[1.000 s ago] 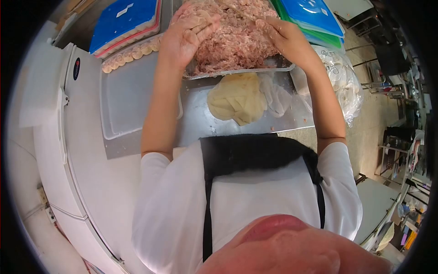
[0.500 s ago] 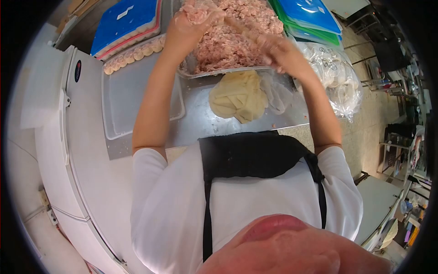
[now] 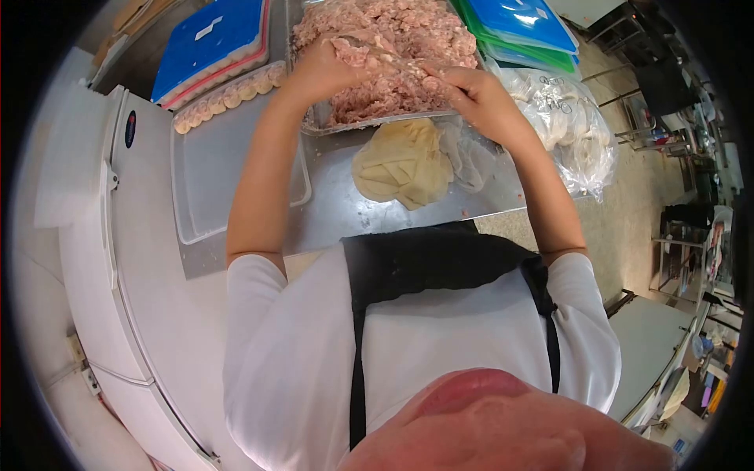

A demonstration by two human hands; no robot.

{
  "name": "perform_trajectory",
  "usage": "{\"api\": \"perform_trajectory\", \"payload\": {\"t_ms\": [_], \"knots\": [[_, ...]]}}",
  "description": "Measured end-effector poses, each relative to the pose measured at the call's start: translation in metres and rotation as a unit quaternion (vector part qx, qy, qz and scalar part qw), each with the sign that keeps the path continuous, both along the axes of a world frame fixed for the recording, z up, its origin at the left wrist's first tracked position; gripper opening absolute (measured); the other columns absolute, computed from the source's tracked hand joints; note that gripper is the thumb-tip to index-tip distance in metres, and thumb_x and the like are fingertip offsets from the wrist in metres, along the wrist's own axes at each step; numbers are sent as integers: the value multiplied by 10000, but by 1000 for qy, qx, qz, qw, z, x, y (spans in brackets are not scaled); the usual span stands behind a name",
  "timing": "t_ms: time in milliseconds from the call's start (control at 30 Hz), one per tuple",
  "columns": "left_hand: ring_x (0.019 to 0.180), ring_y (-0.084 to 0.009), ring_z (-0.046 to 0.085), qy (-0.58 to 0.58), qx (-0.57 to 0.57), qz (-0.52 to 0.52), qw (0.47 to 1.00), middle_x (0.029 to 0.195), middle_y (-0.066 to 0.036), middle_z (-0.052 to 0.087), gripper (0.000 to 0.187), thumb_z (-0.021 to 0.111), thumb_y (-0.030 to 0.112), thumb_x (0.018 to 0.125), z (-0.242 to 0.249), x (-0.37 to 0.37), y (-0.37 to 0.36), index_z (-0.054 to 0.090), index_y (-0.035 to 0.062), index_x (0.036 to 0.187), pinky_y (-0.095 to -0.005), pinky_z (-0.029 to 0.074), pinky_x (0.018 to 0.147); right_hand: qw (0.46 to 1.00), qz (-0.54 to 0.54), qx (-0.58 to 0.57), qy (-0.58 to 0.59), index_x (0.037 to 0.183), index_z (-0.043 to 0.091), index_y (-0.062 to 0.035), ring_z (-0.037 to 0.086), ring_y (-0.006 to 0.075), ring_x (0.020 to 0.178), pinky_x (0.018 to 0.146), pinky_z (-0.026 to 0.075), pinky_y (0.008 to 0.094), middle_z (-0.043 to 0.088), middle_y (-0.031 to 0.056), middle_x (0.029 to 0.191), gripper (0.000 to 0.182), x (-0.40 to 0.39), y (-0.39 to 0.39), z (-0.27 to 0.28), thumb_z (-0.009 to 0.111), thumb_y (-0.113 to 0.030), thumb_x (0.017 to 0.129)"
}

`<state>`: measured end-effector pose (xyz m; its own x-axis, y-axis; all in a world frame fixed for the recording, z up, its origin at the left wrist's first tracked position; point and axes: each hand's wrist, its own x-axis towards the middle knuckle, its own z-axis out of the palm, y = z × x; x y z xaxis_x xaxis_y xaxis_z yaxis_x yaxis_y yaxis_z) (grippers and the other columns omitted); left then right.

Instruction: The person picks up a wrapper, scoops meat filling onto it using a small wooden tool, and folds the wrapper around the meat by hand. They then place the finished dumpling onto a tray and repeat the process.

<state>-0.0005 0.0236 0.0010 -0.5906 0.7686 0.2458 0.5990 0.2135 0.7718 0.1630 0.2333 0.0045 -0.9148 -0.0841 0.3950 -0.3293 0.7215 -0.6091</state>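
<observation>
My left hand is over the left side of a clear tray of pink minced meat, curled around a lump of meat. From the right, my right hand grips a thin, meat-smeared tool, its fingers closed on the near end. The tool's far end meets the lump at my left hand; its exact shape is hard to make out. Just below the tray, a stack of pale yellow wrappers lies on the metal table, beside crumpled clear plastic.
A clear tray at the left carries a row of filled pieces along its far edge. Behind it is a blue-lidded container. Blue and green lids and a plastic bag of pale items stand at the right.
My left hand has come down slightly toward me. My right hand has moved a little, and the tool now reaches lower across to the meat in my left hand. The whole view has shifted slightly.
</observation>
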Motion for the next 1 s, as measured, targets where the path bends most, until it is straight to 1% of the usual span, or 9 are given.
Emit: {"api": "perform_trajectory", "payload": {"t_ms": [167, 333, 367, 500, 567, 667, 767, 867, 1000], "knots": [[761, -48, 506, -3, 39, -92, 995, 911, 14, 604, 389, 729, 175, 778, -17, -7, -9, 604, 48, 1124, -227, 432, 620, 992, 70, 103, -9, 992, 613, -20, 604, 348, 854, 725, 490, 371, 652, 126, 995, 167, -22, 16, -5, 566, -105, 856], [769, -123, 590, -115, -36, 59, 991, 887, -34, 670, 506, 761, 362, 724, -25, -28, -4, 617, 73, 1114, -262, 483, 696, 942, -126, 304, 68, 1079, 622, -116, 612, 346, 814, 671, 503, 414, 648, 117, 935, 239, -11, -15, 36, 576, -145, 846], [759, -112, 583, -143, -52, 58, 987, 875, -30, 665, 519, 755, 358, 732, -27, -33, -6, 605, 70, 1136, -255, 482, 671, 958, -87, 242, 129, 1122, 610, -149, 615, 334, 783, 640, 497, 432, 629, 119, 867, 280, -9, -23, 30, 569, -178, 846], [615, -73, 506, -76, -10, 12, 997, 811, -11, 613, 556, 740, 276, 764, -13, -12, -14, 525, -2, 1195, -251, 424, 550, 933, -135, 334, 11, 1136, 610, -145, 621, 339, 785, 657, 503, 426, 640, 152, 895, 331, -37, 9, -37, 542, -129, 812], [627, -83, 522, -99, 45, 9, 994, 801, -15, 617, 571, 753, 251, 754, -50, -31, -21, 518, 21, 1221, -256, 438, 562, 931, -146, 329, -64, 1153, 608, -134, 608, 349, 824, 697, 499, 413, 640, 149, 975, 321, -33, 16, -25, 560, -167, 838], [686, -119, 572, -74, -53, 89, 992, 842, -45, 640, 516, 760, 211, 747, -4, -1, -43, 544, 42, 1183, -277, 478, 625, 951, -138, 242, -136, 1128, 626, -77, 643, 293, 829, 705, 496, 382, 661, 164, 932, 287, -9, 12, 13, 574, -167, 861], [868, -178, 625, 167, 86, 27, 982, 1028, -98, 646, 608, 771, 367, 709, -7, -9, -43, 569, 41, 1181, -313, 505, 751, 979, -95, 23, -178, 1111, 612, 7, 598, 177, 740, 678, 470, 331, 649, 160, 840, 264, 3, 6, 38, 564, -118, 884], [895, -199, 636, 42, 83, -40, 995, 1043, -103, 653, 621, 784, 362, 698, 12, 4, -31, 565, 64, 1196, -330, 500, 773, 999, 34, 8, -5, 1110, 616, -7, 547, 202, 671, 655, 457, 330, 627, 140, 812, 250, -3, -24, 13, 563, -124, 895], [859, -175, 637, 92, 16, -33, 995, 995, -94, 667, 565, 772, 341, 718, -8, -14, -26, 589, 13, 1140, -303, 498, 751, 978, -23, 206, -26, 1082, 638, -76, 603, 291, 730, 641, 470, 375, 611, 140, 847, 225, -6, -8, 27, 583, -118, 869]]}}
